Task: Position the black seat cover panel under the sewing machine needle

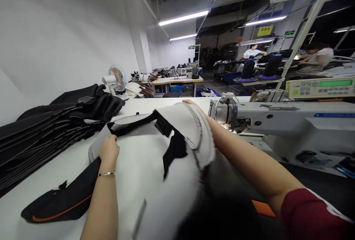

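Broadly, a long white tabletop (33, 195) fills the lower left, with a white sewing machine (291, 129) standing on its right side. Along the left edge lies a stack of black fabric pieces (50, 129), well apart from the machine. Between them, in the middle of the tabletop, rests a grey fabric panel (149, 173) with black trim, one end bunched up just beside the machine's needle end. A loose black piece with an orange line (61, 203) lies at the panel's near left corner. The left hand (109, 150) is clenched on the panel's left edge, its grip pinching the cloth. The right hand (191, 103) reaches over the panel's far end, touching it; whether its grip is closed there cannot be told. A small fan (116, 79) stands farther back.
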Demonstrator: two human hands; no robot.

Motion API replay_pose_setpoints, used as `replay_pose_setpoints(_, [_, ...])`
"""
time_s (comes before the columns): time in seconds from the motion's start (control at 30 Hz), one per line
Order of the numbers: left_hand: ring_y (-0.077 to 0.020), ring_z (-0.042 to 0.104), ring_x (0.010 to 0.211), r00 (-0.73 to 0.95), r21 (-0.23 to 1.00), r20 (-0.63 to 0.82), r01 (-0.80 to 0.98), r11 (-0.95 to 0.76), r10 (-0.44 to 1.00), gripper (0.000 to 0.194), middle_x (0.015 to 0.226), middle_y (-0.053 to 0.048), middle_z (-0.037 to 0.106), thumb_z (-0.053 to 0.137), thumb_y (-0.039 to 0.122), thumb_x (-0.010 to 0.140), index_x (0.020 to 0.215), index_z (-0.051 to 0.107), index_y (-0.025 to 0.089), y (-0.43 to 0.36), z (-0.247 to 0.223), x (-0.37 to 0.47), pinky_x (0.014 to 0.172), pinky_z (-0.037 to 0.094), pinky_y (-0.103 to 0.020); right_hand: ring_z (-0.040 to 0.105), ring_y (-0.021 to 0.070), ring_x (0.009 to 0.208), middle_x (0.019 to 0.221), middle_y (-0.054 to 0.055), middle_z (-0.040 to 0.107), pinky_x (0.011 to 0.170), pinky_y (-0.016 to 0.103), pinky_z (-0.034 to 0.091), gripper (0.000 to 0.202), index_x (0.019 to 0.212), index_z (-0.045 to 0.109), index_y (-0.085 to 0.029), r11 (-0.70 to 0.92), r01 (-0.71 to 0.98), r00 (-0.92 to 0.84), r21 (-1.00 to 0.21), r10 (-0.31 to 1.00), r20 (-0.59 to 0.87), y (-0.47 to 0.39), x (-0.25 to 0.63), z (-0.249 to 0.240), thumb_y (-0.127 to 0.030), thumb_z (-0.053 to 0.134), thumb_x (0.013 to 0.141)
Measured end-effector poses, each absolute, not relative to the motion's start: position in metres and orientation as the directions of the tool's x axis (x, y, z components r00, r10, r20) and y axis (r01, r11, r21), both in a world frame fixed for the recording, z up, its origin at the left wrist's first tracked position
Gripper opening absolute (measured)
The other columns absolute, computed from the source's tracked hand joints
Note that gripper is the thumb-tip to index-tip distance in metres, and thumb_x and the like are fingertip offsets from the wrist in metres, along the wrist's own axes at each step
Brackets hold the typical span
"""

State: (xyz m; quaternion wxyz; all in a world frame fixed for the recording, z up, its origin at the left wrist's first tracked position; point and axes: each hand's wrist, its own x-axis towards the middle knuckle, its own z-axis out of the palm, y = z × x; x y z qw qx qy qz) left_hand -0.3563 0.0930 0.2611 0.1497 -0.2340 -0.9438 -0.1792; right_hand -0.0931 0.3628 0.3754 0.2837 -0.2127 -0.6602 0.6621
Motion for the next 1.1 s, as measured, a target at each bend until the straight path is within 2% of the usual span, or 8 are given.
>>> replay_pose_setpoints(0.13, [-0.0393,0.063,0.097,-0.821,0.217,0.184,0.571,0.792,0.541,0.027,0.098,-0.021,0.067,0.062,0.016,0.069,0.093,0.071,0.011,0.118,0.239,-0.351,0.085,0.05,-0.051,0.052,0.0165,0.058,0.065,0.003,0.055,0.059,0.028,0.047,0.032,0.085,0.054,-0.016,-0.196,-0.006,-0.794,-0.981,0.597,-0.114,0.336,-0.055,0.339,-0.046,0.048,0.094])
replay_pose_setpoints(0.27, [-0.0386,0.05,0.124,-0.696,0.192,0.219,0.718,0.669,0.684,0.044,0.128,-0.019,0.058,0.06,0.026,0.078,0.12,0.064,0.015,0.131,0.247,-0.338,0.107,0.038,-0.056,0.053,0.0134,0.06,0.081,0.005,0.061,0.057,0.023,0.045,0.032,0.103,0.056,-0.016,-0.393,-0.006,-0.845,-0.919,0.494,-0.206,0.299,-0.014,0.296,-0.046,0.054,0.094])
replay_pose_setpoints(0.47, [-0.0256,0.048,0.13,-0.419,0.252,0.255,0.899,0.358,0.871,0.059,0.136,-0.012,0.052,0.056,0.034,0.086,0.142,0.044,0.018,0.152,0.262,-0.305,0.113,0.038,-0.042,0.06,0.0187,0.101,0.122,0.011,0.058,0.087,0.029,0.049,0.087,0.141,0.037,-0.021,-0.427,-0.065,-0.95,-0.902,0.302,-0.074,0.255,0.053,0.261,-0.072,0.069,0.078])
replay_pose_setpoints(0.57, [-0.0262,0.044,0.134,-0.179,0.271,0.353,0.959,0.083,0.918,0.068,0.144,-0.01,0.047,0.059,0.028,0.083,0.147,0.037,0.025,0.168,0.258,-0.28,0.114,0.037,-0.046,0.055,0.023,0.116,0.136,0.015,0.048,0.103,0.037,0.044,0.116,0.152,0.015,-0.022,-0.4,-0.087,-0.951,-0.912,0.306,-0.044,0.235,0.063,0.253,-0.063,0.083,0.068])
replay_pose_setpoints(0.67, [-0.0253,0.047,0.131,-0.078,0.276,0.434,0.96,-0.05,0.898,0.064,0.14,-0.009,0.051,0.051,0.015,0.08,0.143,0.046,0.026,0.182,0.249,-0.262,0.113,0.039,-0.045,0.054,0.0246,0.117,0.134,0.014,0.048,0.104,0.039,0.044,0.123,0.152,0.013,-0.022,-0.454,-0.105,-0.96,-0.885,0.278,-0.029,0.22,0.058,0.25,-0.049,0.091,0.061])
replay_pose_setpoints(0.8, [-0.0224,0.062,0.108,-0.372,0.317,0.358,0.911,0.263,0.857,0.045,0.13,-0.007,0.061,0.039,0.025,0.091,0.132,0.058,0.024,0.194,0.236,-0.263,0.098,0.049,-0.037,0.058,0.0227,0.101,0.113,0.008,0.057,0.082,0.032,0.05,0.099,0.141,0.037,-0.019,-0.417,-0.122,-0.933,-0.901,0.357,-0.038,0.226,0.049,0.263,-0.045,0.089,0.061])
replay_pose_setpoints(0.93, [-0.026,0.065,0.108,-0.617,0.246,0.127,0.778,0.578,0.777,0.053,0.129,-0.01,0.063,0.04,0.046,0.093,0.14,0.05,0.024,0.187,0.231,-0.29,0.096,0.051,-0.038,0.057,0.0184,0.08,0.105,0.006,0.059,0.058,0.025,0.046,0.091,0.14,0.044,-0.021,-0.201,-0.1,-0.89,-0.974,0.456,-0.003,0.268,0.052,0.284,-0.041,0.085,0.061])
replay_pose_setpoints(1.1, [-0.0508,0.059,0.112,-0.861,0.134,0.098,0.509,0.85,0.5,0.072,0.131,-0.032,0.055,0.042,0.052,0.085,0.138,0.05,0.005,0.143,0.219,-0.349,0.085,0.049,-0.063,0.062,0.022,0.094,0.11,0.008,0.064,0.076,0.03,0.053,0.065,0.122,0.058,-0.018,-0.217,-0.201,-0.825,-0.955,0.564,0.045,0.328,0.064,0.279,-0.047,0.081,0.069])
